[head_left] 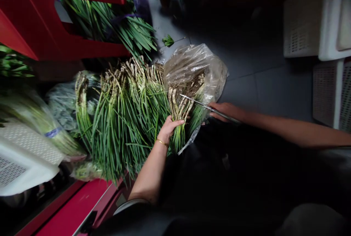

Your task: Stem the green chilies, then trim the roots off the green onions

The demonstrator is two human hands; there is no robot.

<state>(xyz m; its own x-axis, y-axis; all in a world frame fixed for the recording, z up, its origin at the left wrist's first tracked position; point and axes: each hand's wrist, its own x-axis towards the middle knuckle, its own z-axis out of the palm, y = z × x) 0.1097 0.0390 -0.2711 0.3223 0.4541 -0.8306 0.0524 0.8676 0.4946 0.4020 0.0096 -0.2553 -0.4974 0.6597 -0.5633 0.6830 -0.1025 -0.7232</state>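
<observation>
My left hand [170, 129] is wrapped round a small bunch of spring onions [179, 106], whose pale, soil-stained root ends point away from me. A thin knife [199, 102] is in my right hand [226, 111], its blade reaching left across the bunch's white ends. Whether the blade touches the stalks I cannot tell. Behind and under the bunch, a clear plastic bag [216, 66] gapes with brown roots and trimmings [193, 84] inside. A large pile of spring onions [117, 119] with dirty roots lies to the left of my left hand.
A red plastic stool [41, 16] stands at the upper left, with long green leaves [109, 23] beside it. White crates [304, 20] are stacked at the right. Another white crate [33, 155] and bagged greens [52, 130] sit at the left. A leafy scrap [168, 40] lies on the grey floor [244, 82].
</observation>
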